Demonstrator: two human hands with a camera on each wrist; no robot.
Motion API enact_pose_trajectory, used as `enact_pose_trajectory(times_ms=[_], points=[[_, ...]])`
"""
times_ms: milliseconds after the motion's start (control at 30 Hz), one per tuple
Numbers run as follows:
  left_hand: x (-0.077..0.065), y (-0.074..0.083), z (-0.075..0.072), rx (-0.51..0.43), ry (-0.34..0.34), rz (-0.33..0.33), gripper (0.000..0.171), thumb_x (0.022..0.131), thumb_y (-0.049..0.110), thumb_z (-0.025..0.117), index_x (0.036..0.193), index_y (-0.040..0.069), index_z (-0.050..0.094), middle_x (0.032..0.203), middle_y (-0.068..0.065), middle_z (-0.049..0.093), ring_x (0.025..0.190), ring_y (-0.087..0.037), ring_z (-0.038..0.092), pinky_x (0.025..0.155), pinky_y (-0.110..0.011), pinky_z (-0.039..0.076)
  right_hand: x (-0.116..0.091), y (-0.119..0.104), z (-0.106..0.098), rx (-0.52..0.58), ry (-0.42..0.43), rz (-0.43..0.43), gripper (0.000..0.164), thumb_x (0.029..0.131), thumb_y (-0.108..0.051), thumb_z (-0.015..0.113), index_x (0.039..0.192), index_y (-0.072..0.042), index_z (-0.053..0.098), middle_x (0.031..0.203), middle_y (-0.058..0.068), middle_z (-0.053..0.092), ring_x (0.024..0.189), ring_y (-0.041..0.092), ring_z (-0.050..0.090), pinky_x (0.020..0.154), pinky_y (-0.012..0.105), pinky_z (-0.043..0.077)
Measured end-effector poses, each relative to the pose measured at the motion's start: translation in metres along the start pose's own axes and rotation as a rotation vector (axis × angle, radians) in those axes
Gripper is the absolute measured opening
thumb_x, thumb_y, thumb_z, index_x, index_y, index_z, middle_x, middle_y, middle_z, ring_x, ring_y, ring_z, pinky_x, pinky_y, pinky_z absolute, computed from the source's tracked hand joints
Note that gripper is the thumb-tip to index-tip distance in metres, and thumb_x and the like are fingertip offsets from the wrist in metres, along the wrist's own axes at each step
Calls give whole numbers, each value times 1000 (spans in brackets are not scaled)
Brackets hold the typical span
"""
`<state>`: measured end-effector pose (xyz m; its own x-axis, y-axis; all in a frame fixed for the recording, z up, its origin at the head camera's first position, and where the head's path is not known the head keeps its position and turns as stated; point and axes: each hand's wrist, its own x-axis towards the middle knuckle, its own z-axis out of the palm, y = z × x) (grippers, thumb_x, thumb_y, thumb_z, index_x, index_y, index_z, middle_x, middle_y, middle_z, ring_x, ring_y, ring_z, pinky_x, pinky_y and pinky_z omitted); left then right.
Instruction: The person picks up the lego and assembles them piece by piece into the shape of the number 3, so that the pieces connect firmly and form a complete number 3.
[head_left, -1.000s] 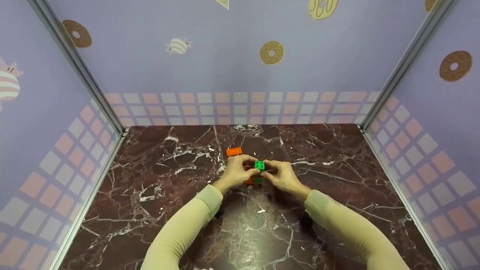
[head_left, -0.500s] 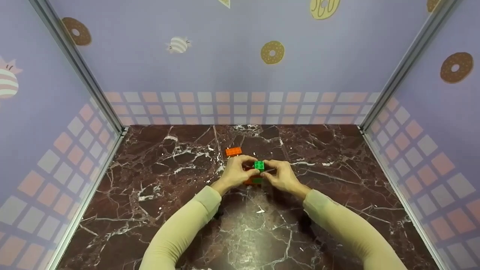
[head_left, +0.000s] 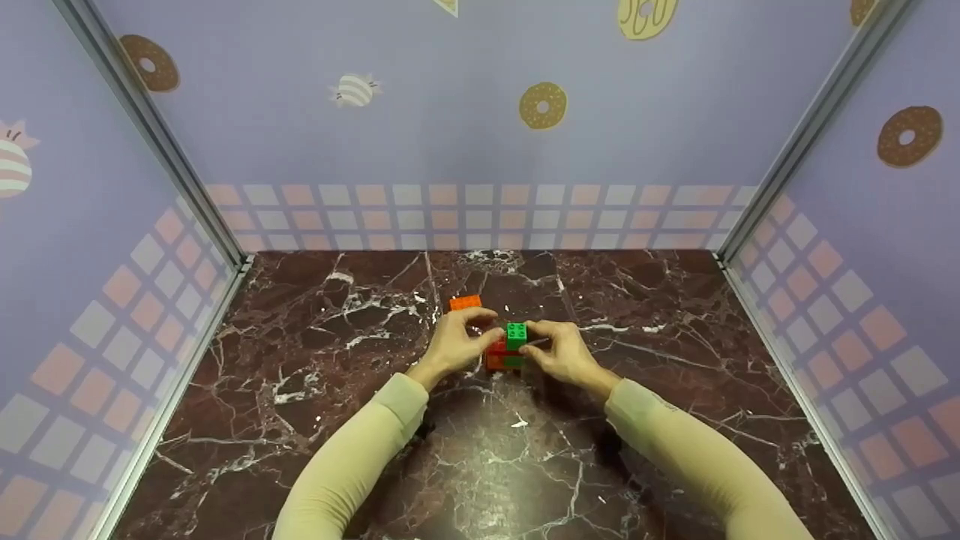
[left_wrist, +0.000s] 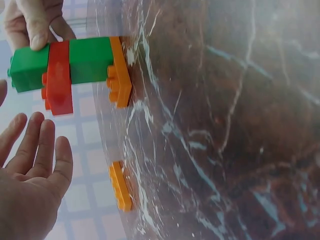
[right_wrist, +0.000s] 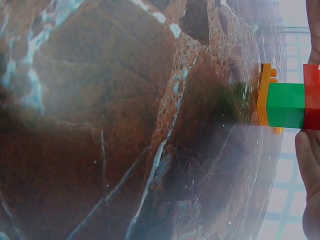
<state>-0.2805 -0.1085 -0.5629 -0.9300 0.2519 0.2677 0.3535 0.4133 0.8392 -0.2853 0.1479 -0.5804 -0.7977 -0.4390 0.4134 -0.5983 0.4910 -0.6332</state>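
A stack of toy building bricks stands upright on the table. From the bottom it has a flat orange brick [left_wrist: 120,75], a green brick [left_wrist: 90,61], a red brick [left_wrist: 60,80] and a second green brick [head_left: 517,331] on top. My right hand [head_left: 564,352] pinches the upper green brick from the right, between thumb and fingers. To the left of the stack, my left hand [head_left: 454,341] holds nothing, its fingers loosely spread and apart from the bricks. In the left wrist view the red brick juts out past the green ones.
Behind my left hand a loose flat orange brick [head_left: 466,301] lies on the dark marbled table [head_left: 337,420]. Patterned panels [head_left: 450,135] with metal corner posts [head_left: 169,142] enclose the table at the back and both sides.
My left hand has let go of the upper green brick and moved a little left, uncovering the red brick. The right hand stays where it was.
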Motion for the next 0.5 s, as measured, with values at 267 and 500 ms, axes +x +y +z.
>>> enact_pose_trajectory(times_ms=[267,500], points=[[3,-5,-12,-55,24,-20,39,99,10,81,133,-7,75,126,-29,81,110,-39,82,99,-50,68,0,1,-1,13,-16,27,43,92,-5,88,132,8,78,113,22,85,103,38,84,98,53,67],[8,-11,-17,20,46,4,41,95,10,83,133,-4,76,127,-29,80,110,-45,82,98,-58,67,-1,2,1,5,7,-11,41,91,-5,88,129,9,79,111,22,85,99,38,83,92,50,69]])
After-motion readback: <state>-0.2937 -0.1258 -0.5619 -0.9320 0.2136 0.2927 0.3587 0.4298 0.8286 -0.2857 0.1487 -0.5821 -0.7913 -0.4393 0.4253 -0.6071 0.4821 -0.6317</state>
